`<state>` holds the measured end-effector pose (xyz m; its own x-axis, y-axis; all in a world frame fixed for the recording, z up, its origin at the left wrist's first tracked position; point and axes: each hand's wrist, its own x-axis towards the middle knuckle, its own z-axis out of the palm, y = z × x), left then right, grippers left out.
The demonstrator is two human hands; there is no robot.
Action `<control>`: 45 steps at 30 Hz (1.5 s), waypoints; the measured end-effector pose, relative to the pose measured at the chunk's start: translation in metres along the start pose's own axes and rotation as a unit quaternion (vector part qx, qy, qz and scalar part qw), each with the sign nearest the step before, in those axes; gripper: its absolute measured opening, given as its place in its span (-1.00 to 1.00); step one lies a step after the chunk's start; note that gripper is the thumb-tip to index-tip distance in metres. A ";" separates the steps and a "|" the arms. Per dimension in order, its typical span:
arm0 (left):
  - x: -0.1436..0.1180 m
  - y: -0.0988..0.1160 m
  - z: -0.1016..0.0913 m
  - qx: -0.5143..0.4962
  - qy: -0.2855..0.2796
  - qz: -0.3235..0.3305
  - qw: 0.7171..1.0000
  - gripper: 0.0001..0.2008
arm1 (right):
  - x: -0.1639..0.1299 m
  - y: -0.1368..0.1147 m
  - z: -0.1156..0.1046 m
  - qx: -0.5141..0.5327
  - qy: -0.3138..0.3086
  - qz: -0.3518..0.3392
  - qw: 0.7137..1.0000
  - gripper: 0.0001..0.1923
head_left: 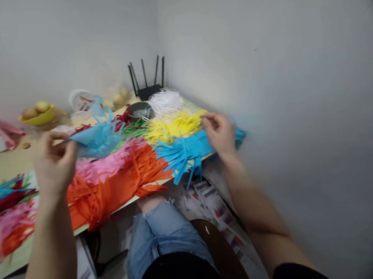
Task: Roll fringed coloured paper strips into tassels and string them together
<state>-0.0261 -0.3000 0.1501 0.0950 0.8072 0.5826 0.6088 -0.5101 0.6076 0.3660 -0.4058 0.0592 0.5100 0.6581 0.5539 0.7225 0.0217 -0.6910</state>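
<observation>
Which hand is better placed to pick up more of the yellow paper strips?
The right hand, probably. It rests on the blue fringed paper right beside the yellow paper strips, while the left hand is farther away and already pinches a light blue paper piece.

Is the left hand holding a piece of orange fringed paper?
No, the left hand pinches a light blue paper piece; the orange fringe lies on the table.

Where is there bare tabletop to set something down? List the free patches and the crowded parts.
Bare table shows at the far left, between the yellow bowl, the pink paper and the left hand. From the orange fringe across to the blue fringe under the right hand, fringed paper covers it.
</observation>
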 end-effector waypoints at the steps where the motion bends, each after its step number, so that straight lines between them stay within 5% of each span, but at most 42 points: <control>1: -0.012 0.009 -0.005 0.010 -0.030 0.023 0.999 -0.85 | -0.010 -0.033 0.005 0.034 0.007 -0.090 0.995 -0.66; 5: -0.046 0.036 -0.016 0.040 -0.112 0.076 0.990 -0.92 | -0.041 -0.158 0.041 0.077 -0.171 -0.379 0.906 -0.37; 8: -0.061 0.041 -0.026 0.034 -0.121 0.066 0.990 -0.96 | -0.049 -0.207 0.073 0.058 -0.246 -0.423 0.870 -0.36; 11: -0.071 0.035 -0.037 0.046 -0.099 0.059 0.992 -0.95 | -0.052 -0.223 0.094 0.030 -0.261 -0.431 0.863 -0.55; 19: -0.076 0.007 -0.041 0.030 -0.034 0.024 0.999 -0.86 | -0.037 -0.244 0.103 -0.060 -0.298 -0.445 0.842 -0.82; 29: -0.046 -0.028 -0.043 -0.142 -0.106 -0.083 0.981 -0.81 | 0.014 -0.219 0.085 0.081 -0.339 -0.370 0.861 -0.82; 36: -0.048 -0.020 -0.055 -0.127 -0.107 -0.060 0.984 -0.85 | 0.008 -0.203 0.083 0.192 -0.383 -0.330 0.841 -0.80; 41: -0.049 -0.023 -0.064 -0.136 -0.124 -0.051 0.982 -0.64 | 0.006 -0.189 0.076 0.265 -0.386 -0.339 0.816 -0.64; 45: -0.050 -0.026 -0.071 -0.171 -0.178 -0.014 0.969 -0.76 | 0.006 -0.181 0.077 0.306 -0.393 -0.339 0.798 -0.73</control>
<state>-0.1028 -0.3478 0.1436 0.3843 0.8425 0.3775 0.3236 -0.5059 0.7996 0.2028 -0.3478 0.1521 -0.5251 0.6031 0.6005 0.2222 0.7782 -0.5873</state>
